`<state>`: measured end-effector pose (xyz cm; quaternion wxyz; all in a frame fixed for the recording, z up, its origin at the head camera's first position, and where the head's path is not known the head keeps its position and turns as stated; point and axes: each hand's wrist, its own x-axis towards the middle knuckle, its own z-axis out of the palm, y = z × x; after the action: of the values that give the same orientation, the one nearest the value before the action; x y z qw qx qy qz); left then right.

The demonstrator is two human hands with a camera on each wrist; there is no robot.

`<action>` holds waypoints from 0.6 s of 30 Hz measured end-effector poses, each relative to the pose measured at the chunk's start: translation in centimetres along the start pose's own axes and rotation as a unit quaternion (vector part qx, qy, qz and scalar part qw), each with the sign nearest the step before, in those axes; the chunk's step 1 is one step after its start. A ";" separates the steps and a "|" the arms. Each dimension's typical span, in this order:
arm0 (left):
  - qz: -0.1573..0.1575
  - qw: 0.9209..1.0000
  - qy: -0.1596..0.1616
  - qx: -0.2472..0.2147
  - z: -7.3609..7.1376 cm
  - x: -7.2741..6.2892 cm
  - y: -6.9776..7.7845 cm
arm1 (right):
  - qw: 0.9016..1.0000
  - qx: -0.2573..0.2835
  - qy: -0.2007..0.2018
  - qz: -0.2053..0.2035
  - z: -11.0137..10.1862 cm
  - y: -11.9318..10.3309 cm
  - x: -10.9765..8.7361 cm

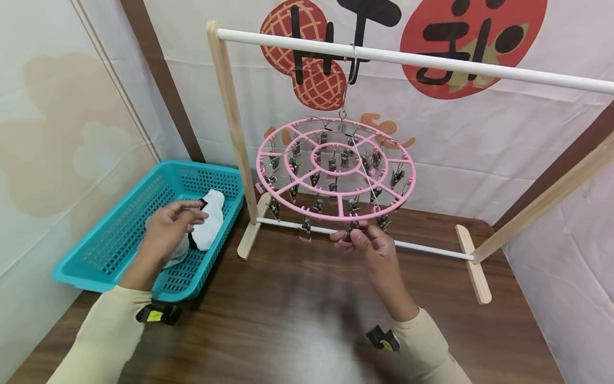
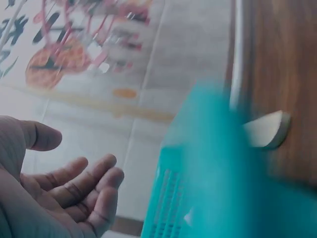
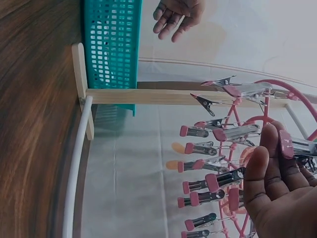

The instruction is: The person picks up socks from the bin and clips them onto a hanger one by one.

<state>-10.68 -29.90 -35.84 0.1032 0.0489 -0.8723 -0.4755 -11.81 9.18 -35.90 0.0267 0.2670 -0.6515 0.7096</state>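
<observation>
A round pink clip hanger point(image 1: 340, 210) hangs by its metal hook from a white rail. Metal clips with pink tips dangle all round it. At its front edge my right hand point(image 1: 379, 253) holds one metal clip point(image 3: 287, 145) between thumb and fingers. My left hand point(image 1: 168, 226) is over the turquoise basket point(image 1: 103, 264), and the left wrist view shows its fingers loosely bent with nothing in them. Beneath and beside that hand, a white sock point(image 1: 211, 224) with black parts lies in the basket. A greyish cloth item point(image 1: 178, 255) is partly hidden by the hand.
A wooden stand with side posts point(image 1: 229, 106) and a white top rail point(image 1: 297, 44) straddles the brown table point(image 1: 288, 320). Its feet point(image 1: 251, 237) and lower white bar point(image 1: 431, 250) are near the back edge. Printed cloth walls point(image 1: 446, 133) enclose the table.
</observation>
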 end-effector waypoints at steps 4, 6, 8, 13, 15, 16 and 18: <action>-0.048 0.999 -0.001 -0.017 -1.8 0.7 -0.7 | 1.000 -0.012 0.009 -0.003 -0.1 -0.3 0.0; -0.066 0.997 -0.021 -0.026 -2.4 1.0 -1.3 | 1.000 -0.019 0.019 -0.001 -0.1 -0.3 0.0; -0.081 0.995 -0.044 -0.035 -2.6 1.2 -1.7 | 0.999 -0.020 0.029 0.004 -0.1 -0.4 0.0; -0.129 0.982 -0.107 -0.084 -3.4 1.7 -2.8 | 0.999 -0.023 0.029 0.006 0.0 -0.5 0.1; -0.147 0.972 -0.142 -0.117 -4.0 1.9 -3.0 | 0.999 -0.030 0.028 0.007 0.0 -0.5 0.2; -0.154 0.967 -0.159 -0.130 -4.3 2.1 -3.1 | 0.999 -0.033 0.028 0.007 0.0 -0.6 0.2; -0.167 0.957 -0.180 -0.155 -5.0 2.5 -3.0 | 0.999 -0.036 0.030 0.007 0.0 -0.6 0.3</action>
<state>-12.02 -36.11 -35.41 -0.1300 0.0910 -0.7711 -0.6166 -11.82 9.22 -35.26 0.0509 0.2397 -0.6777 0.6933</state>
